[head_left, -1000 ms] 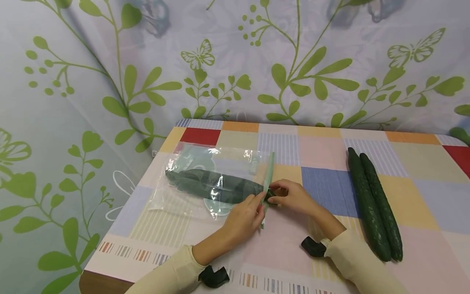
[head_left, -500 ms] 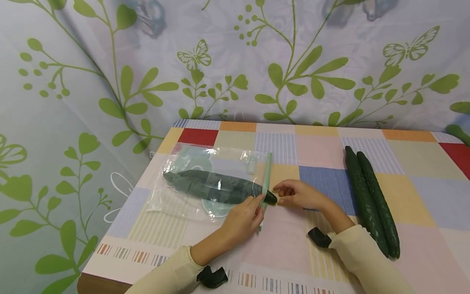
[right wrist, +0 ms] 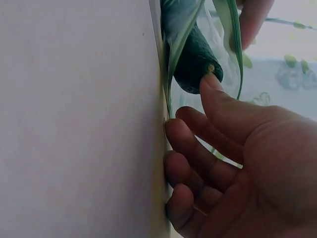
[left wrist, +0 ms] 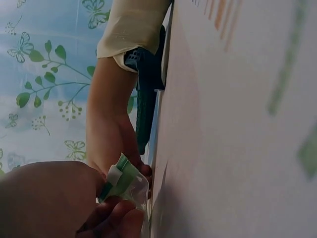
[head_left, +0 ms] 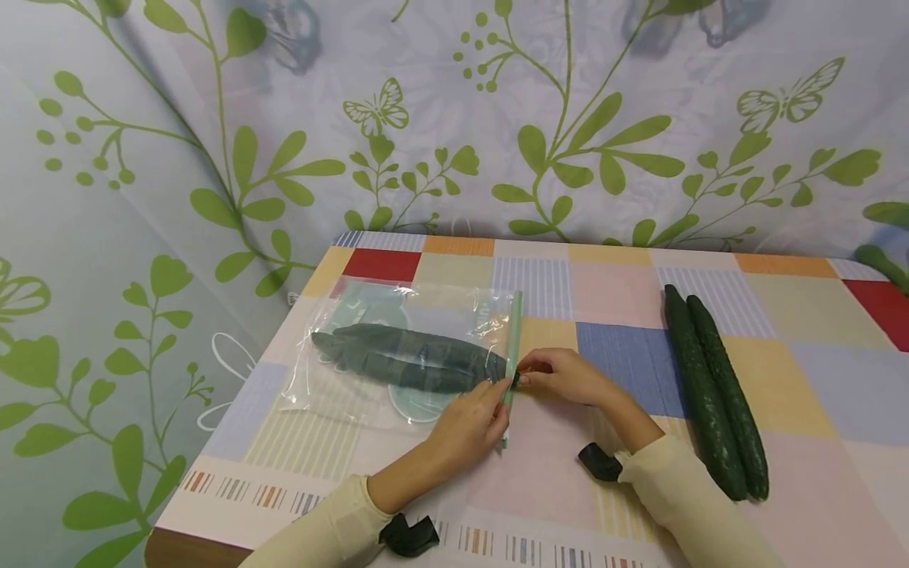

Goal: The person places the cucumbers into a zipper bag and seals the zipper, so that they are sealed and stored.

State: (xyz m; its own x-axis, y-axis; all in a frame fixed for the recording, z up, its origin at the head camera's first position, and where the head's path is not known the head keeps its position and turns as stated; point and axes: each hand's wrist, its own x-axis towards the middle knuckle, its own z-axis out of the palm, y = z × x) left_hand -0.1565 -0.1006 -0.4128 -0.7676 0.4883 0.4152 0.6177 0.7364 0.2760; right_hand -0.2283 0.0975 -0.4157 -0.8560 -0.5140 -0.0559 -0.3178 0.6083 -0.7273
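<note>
A clear zip bag (head_left: 319, 402) lies flat on the table, its green zip edge (head_left: 515, 323) facing right. Inside it, dark green cucumbers (head_left: 412, 359) lie lengthwise. My left hand (head_left: 465, 422) pinches the zip edge between thumb and fingers; the wrist view shows the green strip (left wrist: 126, 176) in its grip. At the bag's mouth is my right hand (head_left: 568, 375). Its thumb (right wrist: 213, 87) presses on the end of a cucumber (right wrist: 195, 62) between the parted green edges, while the other fingers bend loosely below without wrapping round it.
Two more cucumbers (head_left: 710, 402) lie side by side on the right of the patchwork tablecloth (head_left: 817, 379). A leaf-patterned curtain (head_left: 440, 102) hangs behind the table. Dark wrist mounts (head_left: 409, 536) stick out from both cream sleeves.
My right hand drew back to the right from the cucumber's end, then returned to it. The protruding cucumber tip has moved left, into the bag. My left hand keeps its hold.
</note>
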